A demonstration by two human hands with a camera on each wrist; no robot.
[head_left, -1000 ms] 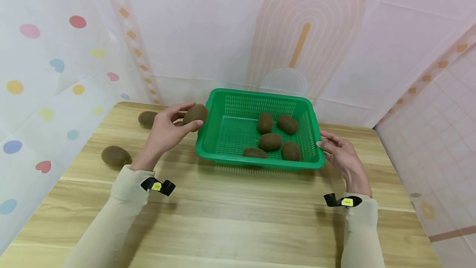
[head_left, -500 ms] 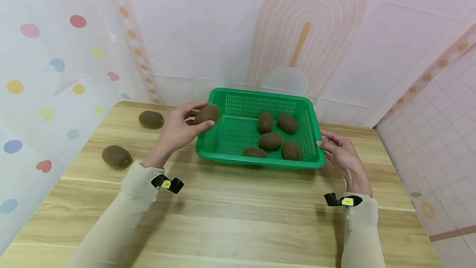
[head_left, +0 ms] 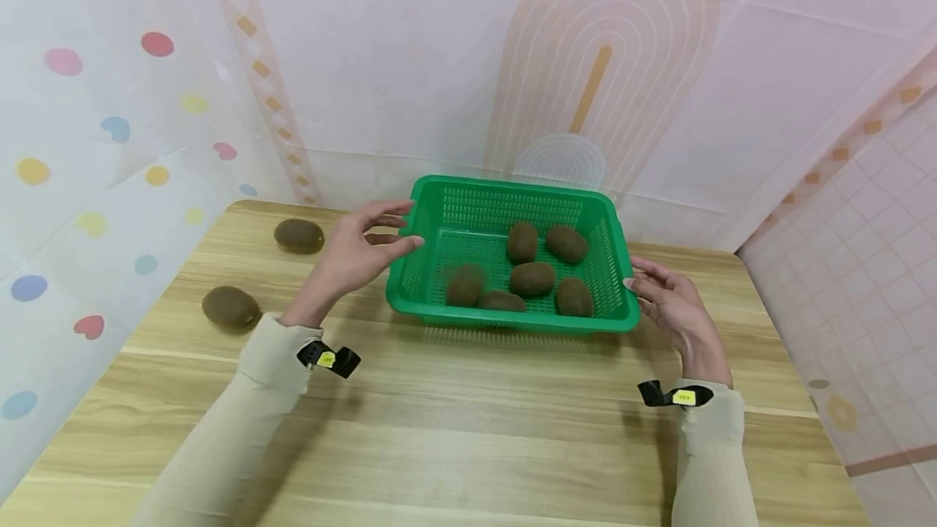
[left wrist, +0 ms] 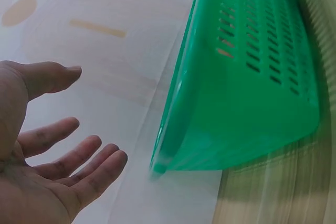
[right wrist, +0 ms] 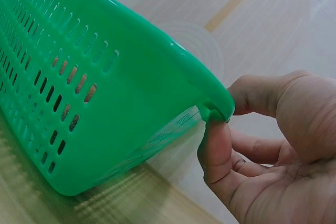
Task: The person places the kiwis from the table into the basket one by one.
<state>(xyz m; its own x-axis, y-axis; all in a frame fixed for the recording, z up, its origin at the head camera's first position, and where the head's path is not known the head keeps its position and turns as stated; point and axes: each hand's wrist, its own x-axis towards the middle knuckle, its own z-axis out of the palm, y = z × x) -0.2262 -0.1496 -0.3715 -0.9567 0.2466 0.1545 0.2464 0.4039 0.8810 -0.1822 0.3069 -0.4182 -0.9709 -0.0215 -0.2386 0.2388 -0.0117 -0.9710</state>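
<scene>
A green plastic basket [head_left: 512,319] with slotted walls sits at the back of the wooden table. Brown kiwis lie inside it, mostly toward the right; one blurred kiwi [head_left: 465,286] is at the left front, beside another half hidden by the front wall. At the basket's left rim, my left hand [head_left: 366,249] is spread with thumb and fingers apart and nothing between them; the left wrist view shows the same empty hand [left wrist: 58,156]. My right hand [head_left: 669,303] pinches the right rim between thumb and fingers, seen closely in the right wrist view [right wrist: 273,145].
Two more kiwis lie on the table left of the basket: one kiwi [head_left: 298,235] near the back edge, another kiwi [head_left: 230,308] nearer the left forearm. Patterned cloth walls [head_left: 381,63] rise behind the table and at both sides.
My left hand moved right with a kiwi to over the basket's left rim, then let it go; that kiwi is now low inside the basket. The right hand stays at the rim.
</scene>
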